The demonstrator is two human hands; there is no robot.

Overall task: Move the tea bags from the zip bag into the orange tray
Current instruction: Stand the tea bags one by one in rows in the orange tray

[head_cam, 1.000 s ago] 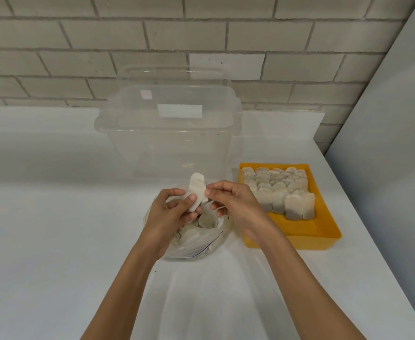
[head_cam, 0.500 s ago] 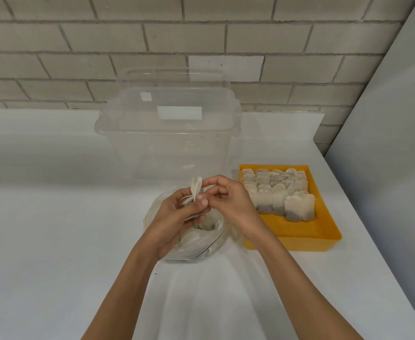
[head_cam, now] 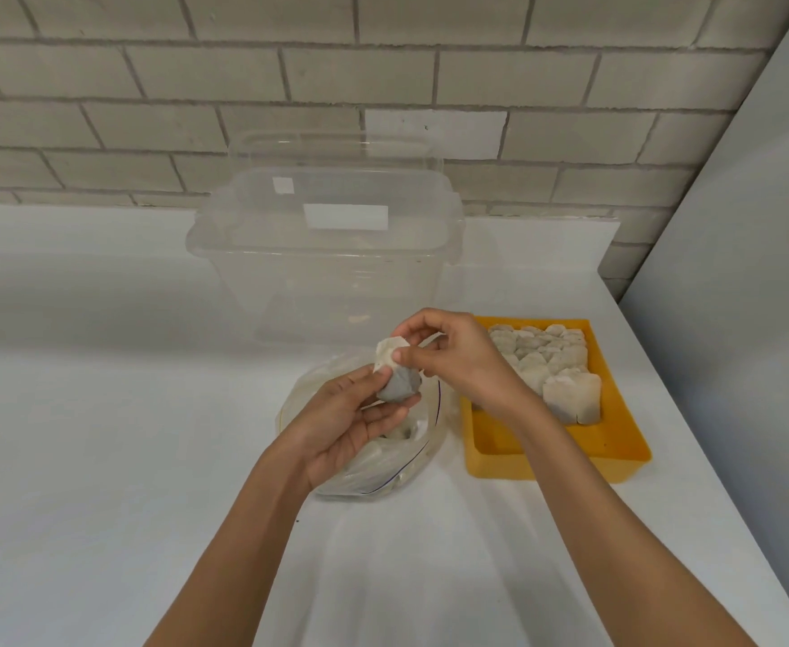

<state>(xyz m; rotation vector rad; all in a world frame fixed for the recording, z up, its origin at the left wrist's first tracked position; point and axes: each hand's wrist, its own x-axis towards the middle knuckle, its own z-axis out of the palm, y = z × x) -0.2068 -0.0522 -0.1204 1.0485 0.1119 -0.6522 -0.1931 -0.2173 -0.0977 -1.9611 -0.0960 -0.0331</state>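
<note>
Fingers of left hand curling under 1 tea bag, thumb pressing on top, clamping its lower end. Right hand pinching its upper edge between thumb and forefinger. Both hovering just above the open zip bag; more bags lying inside. Clear bin standing behind. Tray sitting at right, rows of tea bags filling its far part.

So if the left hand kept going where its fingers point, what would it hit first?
Likely the right hand, pinching the same tea bag the left hand holds. The orange tray lies beyond, though depth is unclear.
</note>
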